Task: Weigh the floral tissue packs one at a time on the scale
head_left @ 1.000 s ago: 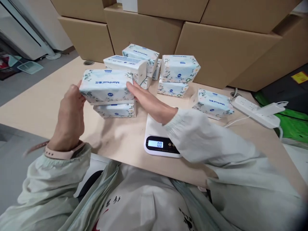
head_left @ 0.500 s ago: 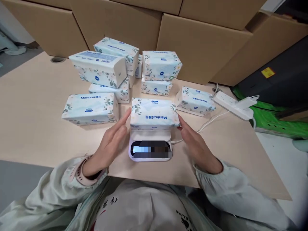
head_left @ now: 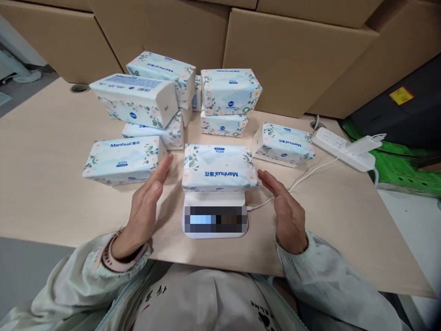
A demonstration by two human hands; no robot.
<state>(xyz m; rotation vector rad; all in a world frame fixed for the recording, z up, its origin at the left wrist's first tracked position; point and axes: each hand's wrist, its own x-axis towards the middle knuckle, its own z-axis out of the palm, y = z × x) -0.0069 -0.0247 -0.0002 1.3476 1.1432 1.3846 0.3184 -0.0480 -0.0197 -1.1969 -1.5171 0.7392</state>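
Observation:
A pale blue tissue pack (head_left: 217, 166) with floral print lies on a white digital scale (head_left: 215, 200), its lettering upside down to me. The scale's display is lit but pixelated. My left hand (head_left: 148, 204) is held open to the left of the pack, apart from it, fingers straight. On the other side my right hand (head_left: 284, 209) is open too, fingers extended, with a small gap to the pack. Close to my left fingertips sits another tissue pack (head_left: 122, 158). A further tissue pack (head_left: 285, 143) rests on the table beyond my right hand.
Several tissue packs (head_left: 138, 99) are stacked at the back left, and two more form a stack (head_left: 230, 94) at the back middle. A white power strip (head_left: 341, 147) lies at the right, with a cable (head_left: 303, 177) running to the scale. Cardboard boxes (head_left: 292, 64) line the table's back.
Both hands have come away from the tissue pack on the scale, the left moving left and the right moving right. The pack stays on the scale. The view has shifted slightly.

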